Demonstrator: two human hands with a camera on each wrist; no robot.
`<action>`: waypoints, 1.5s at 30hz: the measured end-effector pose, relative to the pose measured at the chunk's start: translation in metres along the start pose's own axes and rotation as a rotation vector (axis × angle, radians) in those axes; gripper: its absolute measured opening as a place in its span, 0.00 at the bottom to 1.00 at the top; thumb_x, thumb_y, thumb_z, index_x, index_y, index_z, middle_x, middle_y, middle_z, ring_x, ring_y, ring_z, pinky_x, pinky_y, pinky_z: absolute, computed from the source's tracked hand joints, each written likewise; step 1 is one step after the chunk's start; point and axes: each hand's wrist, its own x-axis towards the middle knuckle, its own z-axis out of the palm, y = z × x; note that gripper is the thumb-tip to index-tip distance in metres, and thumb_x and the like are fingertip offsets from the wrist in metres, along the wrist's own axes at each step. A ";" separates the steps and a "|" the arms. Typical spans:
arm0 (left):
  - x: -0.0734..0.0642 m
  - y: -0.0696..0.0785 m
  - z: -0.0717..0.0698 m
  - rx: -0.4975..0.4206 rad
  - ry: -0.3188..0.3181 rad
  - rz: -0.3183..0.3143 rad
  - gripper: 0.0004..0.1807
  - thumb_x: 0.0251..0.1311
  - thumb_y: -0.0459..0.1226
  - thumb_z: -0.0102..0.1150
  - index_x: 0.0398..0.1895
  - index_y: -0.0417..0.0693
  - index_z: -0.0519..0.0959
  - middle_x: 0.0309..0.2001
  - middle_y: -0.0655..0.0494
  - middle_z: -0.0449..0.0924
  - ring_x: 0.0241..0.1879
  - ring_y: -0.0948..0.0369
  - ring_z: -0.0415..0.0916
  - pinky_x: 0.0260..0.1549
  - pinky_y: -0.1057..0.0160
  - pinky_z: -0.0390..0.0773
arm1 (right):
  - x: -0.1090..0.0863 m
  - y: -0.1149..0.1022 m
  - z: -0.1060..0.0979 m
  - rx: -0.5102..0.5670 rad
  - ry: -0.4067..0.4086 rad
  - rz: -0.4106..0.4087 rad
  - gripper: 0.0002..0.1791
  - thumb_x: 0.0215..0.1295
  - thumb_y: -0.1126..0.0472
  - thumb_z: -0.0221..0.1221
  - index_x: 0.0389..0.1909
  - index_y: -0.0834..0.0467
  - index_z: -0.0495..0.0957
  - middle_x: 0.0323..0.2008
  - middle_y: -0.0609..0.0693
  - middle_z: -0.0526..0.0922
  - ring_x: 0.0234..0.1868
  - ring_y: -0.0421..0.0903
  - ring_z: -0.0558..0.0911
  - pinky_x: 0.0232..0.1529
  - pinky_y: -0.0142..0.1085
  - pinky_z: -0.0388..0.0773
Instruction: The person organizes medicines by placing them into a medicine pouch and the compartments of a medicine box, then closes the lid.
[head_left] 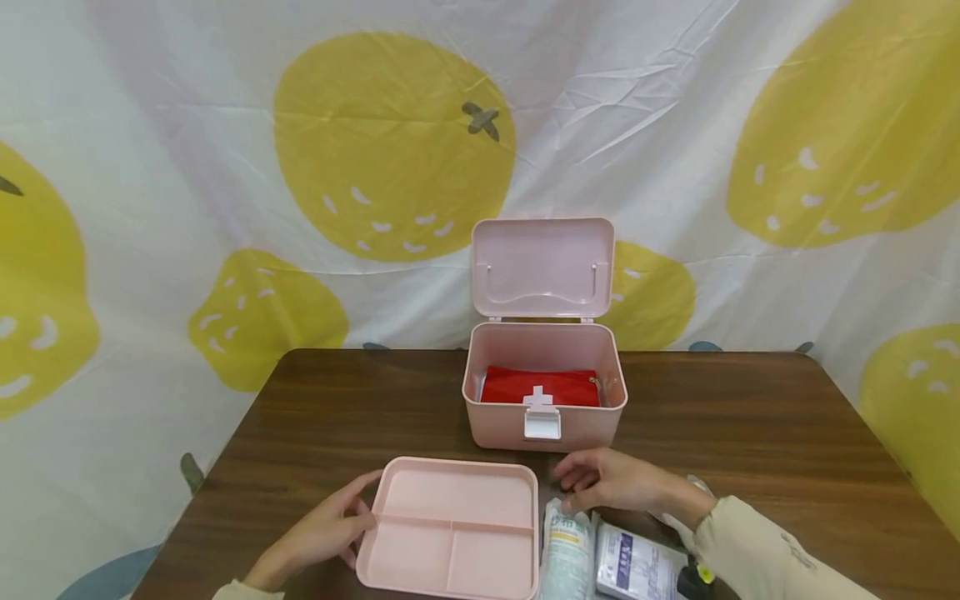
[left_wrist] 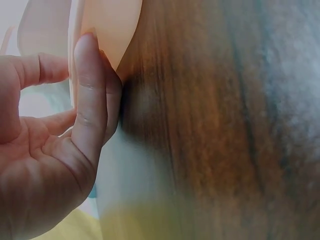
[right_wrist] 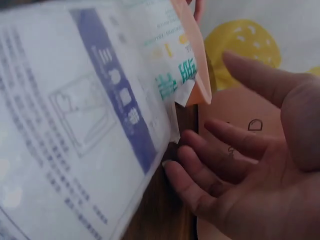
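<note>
A shallow pink tray (head_left: 491,485) with three compartments lies on the table. My left hand (head_left: 322,529) grips its left edge; in the left wrist view the fingers (left_wrist: 90,95) lie along the tray's wall (left_wrist: 107,30). My right hand (head_left: 618,481) holds nothing, its fingers loosely bent above the top end of a wrapped bandage roll (head_left: 567,554). Beside that roll lies a white packet with a purple band (head_left: 643,562), seen large in the right wrist view. Behind the hand is a pink first-aid box (head_left: 543,429), its lid (head_left: 543,267) raised.
Inside the box lies a red pouch (head_left: 540,385) below the rim. A small black item (head_left: 692,582) and clear plastic wrapping sit by the right sleeve (head_left: 757,542). The brown table (head_left: 360,408) ends at a lemon-print curtain (head_left: 405,167).
</note>
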 end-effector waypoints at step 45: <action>0.003 -0.006 0.005 0.050 0.049 0.060 0.42 0.67 0.43 0.61 0.79 0.54 0.51 0.30 0.50 0.74 0.17 0.60 0.74 0.14 0.60 0.80 | -0.005 -0.014 -0.026 0.287 -0.121 -0.109 0.20 0.63 0.67 0.64 0.52 0.71 0.71 0.43 0.53 0.85 0.40 0.44 0.83 0.40 0.35 0.84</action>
